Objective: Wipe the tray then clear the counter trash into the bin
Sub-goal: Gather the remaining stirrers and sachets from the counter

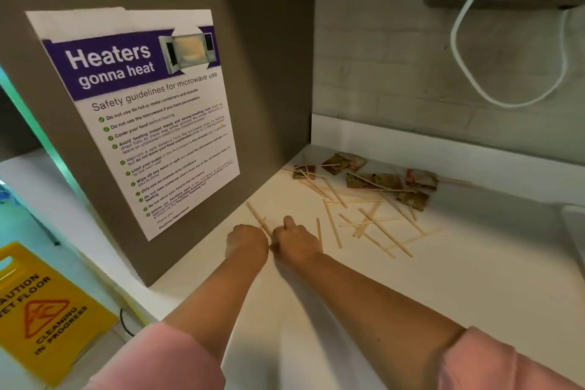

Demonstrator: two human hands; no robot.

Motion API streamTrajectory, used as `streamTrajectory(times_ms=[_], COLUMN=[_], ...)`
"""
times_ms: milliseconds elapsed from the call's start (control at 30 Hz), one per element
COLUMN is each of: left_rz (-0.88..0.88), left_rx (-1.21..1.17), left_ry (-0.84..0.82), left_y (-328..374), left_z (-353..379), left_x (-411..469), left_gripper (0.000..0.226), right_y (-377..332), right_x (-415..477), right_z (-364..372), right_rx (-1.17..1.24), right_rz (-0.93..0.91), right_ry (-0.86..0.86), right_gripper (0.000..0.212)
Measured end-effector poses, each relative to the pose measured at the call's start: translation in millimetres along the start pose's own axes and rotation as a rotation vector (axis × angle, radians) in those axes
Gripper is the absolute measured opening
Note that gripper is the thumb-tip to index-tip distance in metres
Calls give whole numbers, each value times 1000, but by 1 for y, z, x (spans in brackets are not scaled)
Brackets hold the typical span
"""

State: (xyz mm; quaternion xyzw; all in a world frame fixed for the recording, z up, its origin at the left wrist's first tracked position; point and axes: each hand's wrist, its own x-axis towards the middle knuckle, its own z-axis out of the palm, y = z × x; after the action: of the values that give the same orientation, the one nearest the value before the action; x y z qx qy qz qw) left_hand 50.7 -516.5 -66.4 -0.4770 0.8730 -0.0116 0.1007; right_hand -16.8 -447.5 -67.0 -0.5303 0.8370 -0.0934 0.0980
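Both hands low on the white worktop (pixel 443 279), side by side and almost touching, close to the grey panel carrying a microwave poster (pixel 142 120). Left hand (pixel 247 244) curled into a fist; a few wooden stirrers (pixel 332 225) jut out past its knuckles. Right hand (pixel 296 241) knuckles-up, one digit raised; grip cannot be told. More stirrers lie scattered just beyond. Sauce packets (pixel 373 181) sit along the back wall. Yellow wet-floor sign (pixel 47 310) stands below left.

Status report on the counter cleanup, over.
Left hand and right hand curled together over a stir stick, hold unclear. Other stir sticks and sauce packets scattered on counter. Nothing blocking.
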Motion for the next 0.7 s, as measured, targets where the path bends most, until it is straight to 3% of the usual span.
streamTrajectory(times_ms=[167, 333, 467, 600, 700], left_rz=[-53, -137, -243, -287, -275], left_rx=[-130, -629, -885, -1366, -1649], left_ry=[24, 46, 36, -51, -165], left_y=[2, -8, -7, 0, 7], left_z=[-1, -6, -8, -5, -17], left_x=[-8, -4, 9, 20, 18], left_gripper=[35, 31, 21, 17, 39], right_y=[2, 11, 16, 16, 15], right_x=[-1, -1, 2, 5, 6], right_z=[3, -3, -9, -13, -21], right_rx=[60, 200, 354, 492, 558], right_rz=[2, 88, 224, 311, 288], right_ry=[128, 113, 130, 165, 139], right_gripper=[25, 22, 17, 38, 46])
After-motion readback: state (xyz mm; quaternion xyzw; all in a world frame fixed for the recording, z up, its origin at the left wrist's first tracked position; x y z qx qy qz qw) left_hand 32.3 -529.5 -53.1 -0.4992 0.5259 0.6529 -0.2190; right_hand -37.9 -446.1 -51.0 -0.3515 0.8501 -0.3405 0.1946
